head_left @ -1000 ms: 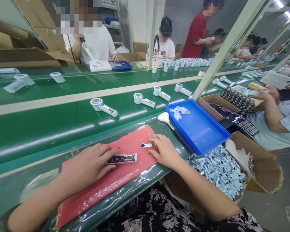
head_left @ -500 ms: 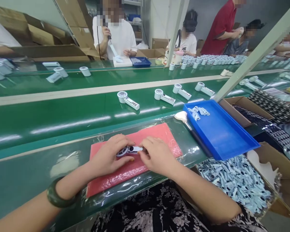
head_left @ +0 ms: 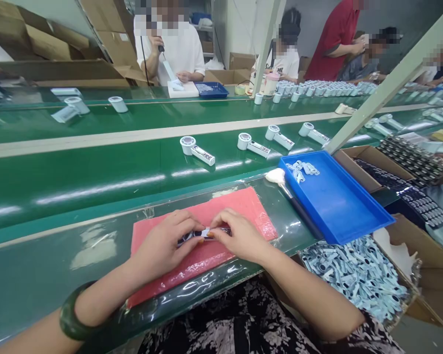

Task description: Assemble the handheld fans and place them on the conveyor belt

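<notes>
Your left hand (head_left: 166, 243) and right hand (head_left: 236, 236) meet at the lower middle of the frame, both curled down over one small handheld part (head_left: 201, 233) lying on the red mat (head_left: 243, 206); the left fingers close round its rounded end to steady it, it seems, while the right fingertips pinch the slim white strip at the other end, so neither hand is spread flat; the mat likely gives the piece a soft bed to be pressed against. The part shows only between your fingers: a dark round head, a narrow white-and-dark body, most of it hidden. To the right sits the blue tray (head_left: 339, 206) with a few pale pieces in its far corner, within your right arm's reach; below it a carton of pale blue pieces (head_left: 354, 275); finished-looking units (head_left: 197, 150) lie on the green belt (head_left: 77, 177) above the mat.
</notes>
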Demonstrator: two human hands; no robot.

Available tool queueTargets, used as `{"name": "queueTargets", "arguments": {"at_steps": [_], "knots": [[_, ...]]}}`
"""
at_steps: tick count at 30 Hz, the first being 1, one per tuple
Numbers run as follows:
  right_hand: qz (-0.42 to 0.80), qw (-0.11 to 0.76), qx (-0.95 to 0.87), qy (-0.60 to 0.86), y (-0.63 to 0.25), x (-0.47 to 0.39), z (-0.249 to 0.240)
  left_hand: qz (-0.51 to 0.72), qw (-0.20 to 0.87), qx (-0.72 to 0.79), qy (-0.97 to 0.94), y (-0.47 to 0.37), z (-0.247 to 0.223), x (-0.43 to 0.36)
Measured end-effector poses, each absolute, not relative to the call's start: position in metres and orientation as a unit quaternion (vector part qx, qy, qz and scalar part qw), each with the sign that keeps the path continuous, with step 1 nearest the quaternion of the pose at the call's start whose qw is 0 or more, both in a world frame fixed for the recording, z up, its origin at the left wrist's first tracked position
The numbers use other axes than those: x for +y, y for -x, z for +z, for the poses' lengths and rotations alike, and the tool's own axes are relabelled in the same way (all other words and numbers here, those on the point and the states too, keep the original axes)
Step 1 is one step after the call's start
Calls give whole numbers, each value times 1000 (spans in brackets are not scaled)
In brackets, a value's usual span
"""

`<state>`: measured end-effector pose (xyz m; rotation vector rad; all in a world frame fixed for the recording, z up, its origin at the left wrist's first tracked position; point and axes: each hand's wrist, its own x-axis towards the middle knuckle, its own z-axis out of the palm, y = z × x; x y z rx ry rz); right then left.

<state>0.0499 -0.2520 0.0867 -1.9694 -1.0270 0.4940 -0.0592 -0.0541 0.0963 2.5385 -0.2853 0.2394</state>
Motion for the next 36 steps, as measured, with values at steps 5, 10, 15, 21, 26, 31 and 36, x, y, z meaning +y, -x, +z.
{"name": "queueTargets", "arguments": {"at_steps": [5,10,15,21,26,31,36], "knots": [[194,355,-456,793,-35,-260,84,53,222,-94,-969,72,98,-66],[152,320,-472,807,-27,-259,77,66,175,-90,-978,76,92,-73],[149,334,-490,792,-29,-263,74,44,169,-121,-977,74,96,-71],[119,302,-502,802,-23,-264,69,71,128,-127,-981,77,93,-78],[104,277,-520,802,-22,-263,66,46,119,-134,-983,75,96,-79],[80,243,-518,816,-21,-259,65,30,126,-127,-983,70,98,-76],[105,287,-496,813,-22,-262,64,26,140,-135,-981,68,105,-76]]}}
